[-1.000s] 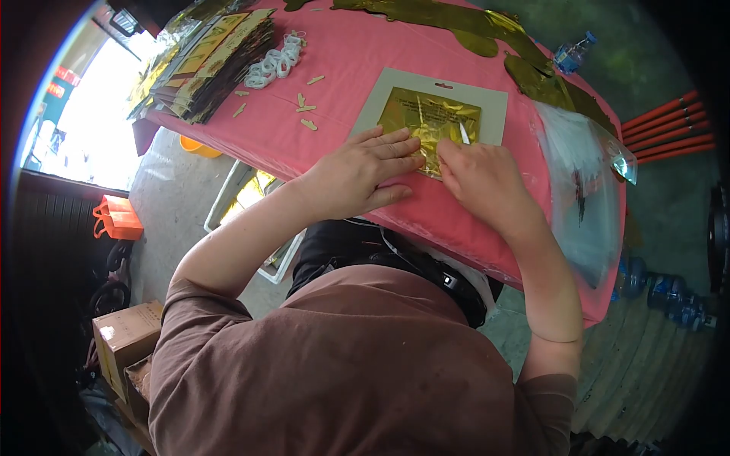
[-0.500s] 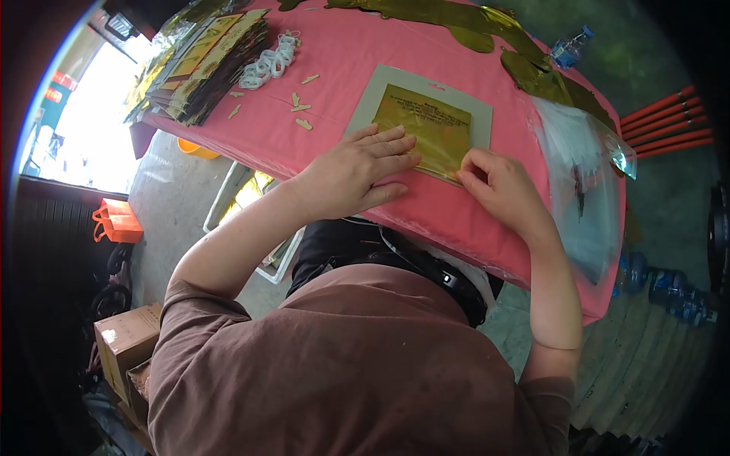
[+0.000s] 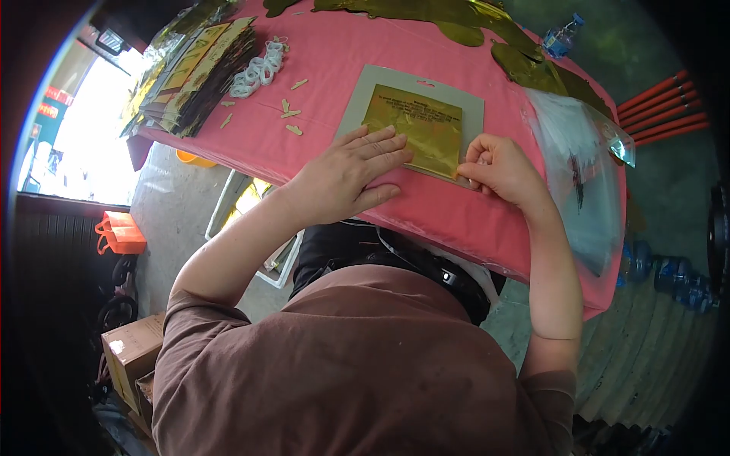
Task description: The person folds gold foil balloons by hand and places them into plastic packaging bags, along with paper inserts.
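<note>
A grey card (image 3: 473,114) with a hang slot along its far edge lies on the pink tablecloth. On it rests a folded gold foil sheet (image 3: 426,129) with dark printed text. My left hand (image 3: 353,171) lies flat, fingers stretched over the near left part of the foil and card. At the near right corner, my right hand (image 3: 502,171) has thumb and fingers pinched together; whatever they grip is too small or hidden to name. Several small pale strips (image 3: 290,115) are scattered to the left, beside bundles of white ribbon (image 3: 258,70).
A stack of printed cards (image 3: 194,72) stands at the table's left end. Clear plastic bags (image 3: 574,178) lie at the right end. More gold foil (image 3: 525,72) runs along the far edge, near a plastic bottle (image 3: 561,36). The pink tablecloth (image 3: 334,45) covers the table.
My right hand has shifted slightly right from the foil's near right corner, its fingers more curled. My left hand stays flat on the foil. The whole view has shifted a little.
</note>
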Tool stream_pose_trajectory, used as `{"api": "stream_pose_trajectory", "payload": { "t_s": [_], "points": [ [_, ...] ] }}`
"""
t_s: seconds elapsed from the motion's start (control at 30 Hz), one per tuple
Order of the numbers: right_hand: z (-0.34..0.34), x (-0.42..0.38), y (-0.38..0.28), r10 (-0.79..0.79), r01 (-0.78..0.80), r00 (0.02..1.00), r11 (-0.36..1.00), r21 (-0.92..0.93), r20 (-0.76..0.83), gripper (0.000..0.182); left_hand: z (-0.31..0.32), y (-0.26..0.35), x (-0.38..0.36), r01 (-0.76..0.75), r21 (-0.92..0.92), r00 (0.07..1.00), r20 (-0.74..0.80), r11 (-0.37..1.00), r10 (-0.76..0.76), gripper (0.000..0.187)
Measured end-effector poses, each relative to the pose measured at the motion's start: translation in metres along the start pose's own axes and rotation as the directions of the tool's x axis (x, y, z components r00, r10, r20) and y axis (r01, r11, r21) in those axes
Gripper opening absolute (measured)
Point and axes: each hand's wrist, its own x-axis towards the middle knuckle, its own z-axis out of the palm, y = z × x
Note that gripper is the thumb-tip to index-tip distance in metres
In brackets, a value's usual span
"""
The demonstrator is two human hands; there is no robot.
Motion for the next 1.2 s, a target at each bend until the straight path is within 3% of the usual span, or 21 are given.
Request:
{"api": "stream_pose_trajectory", "payload": {
  "t_s": [0.23,0.43,0.5,0.53,0.6,0.63,0.7,0.73,0.8,0.83,0.9,1.07,1.13,1.2],
  "points": [
    [-0.002,-0.002,0.005,-0.024,0.025,1.0,0.999,0.046,-0.018,0.01,-0.001,0.001,0.001,0.009,0.015,1.0,0.026,1.0,-0.009,0.049],
    [-0.004,-0.009,0.023,-0.16,0.148,0.979,0.984,-0.099,-0.127,0.008,-0.001,0.001,0.0,0.016,0.026,1.0,0.025,1.0,-0.017,0.048],
    [-0.003,-0.014,0.025,-0.262,0.169,0.929,0.928,-0.332,-0.26,0.006,0.0,0.001,0.0,0.016,0.027,0.999,0.027,1.0,-0.017,0.048],
    [-0.001,-0.017,0.025,-0.262,0.168,0.929,0.928,-0.332,-0.26,0.006,0.0,0.001,0.0,0.016,0.03,0.999,0.029,0.999,-0.017,0.048],
    [0.008,-0.023,0.024,-0.535,0.346,0.72,0.829,-0.439,-0.442,0.012,0.002,0.001,0.001,0.019,0.032,0.999,0.031,0.999,-0.02,0.048],
    [0.011,-0.027,0.023,-0.534,0.347,0.72,0.83,-0.438,-0.442,0.012,0.002,0.002,0.0,0.023,0.036,0.999,0.032,0.999,-0.024,0.048],
    [0.017,-0.034,0.017,-0.707,0.43,0.634,0.658,-0.618,-0.312,0.02,0.001,0.002,0.001,0.021,0.049,0.999,0.038,0.999,-0.023,0.048],
    [0.022,-0.033,0.014,-0.707,0.43,0.634,0.659,-0.617,-0.313,0.02,0.001,0.002,0.001,0.019,0.061,0.999,0.042,0.998,-0.022,0.048],
    [0.032,-0.03,0.01,-0.798,0.517,0.603,0.413,-0.75,-0.023,0.03,0.002,0.005,0.001,0.021,0.072,0.999,0.032,0.997,-0.024,0.047],
    [0.037,-0.029,0.014,-0.799,0.519,0.6,0.414,-0.748,-0.025,0.03,0.002,0.006,0.0,0.028,0.084,0.999,0.021,0.996,-0.03,0.047],
    [0.046,-0.027,0.022,-0.625,0.481,0.781,0.59,-0.649,0.01,0.043,0.0,0.008,0.0,0.068,0.048,0.998,0.017,0.997,-0.068,0.047],
    [0.044,-0.032,0.023,-0.565,0.443,0.824,0.586,-0.678,0.051,0.053,0.001,0.013,0.001,0.134,0.033,0.991,-0.01,0.99,-0.133,0.049],
    [0.045,-0.033,0.023,-0.569,0.44,0.821,0.574,-0.691,0.051,0.054,0.003,0.016,0.001,0.203,0.113,0.977,-0.086,0.973,-0.194,0.053],
    [0.045,-0.033,0.022,-0.572,0.442,0.819,0.568,-0.694,0.053,0.054,0.001,0.023,0.008,0.155,0.155,0.986,-0.082,0.976,-0.144,0.053]
  ]
}}
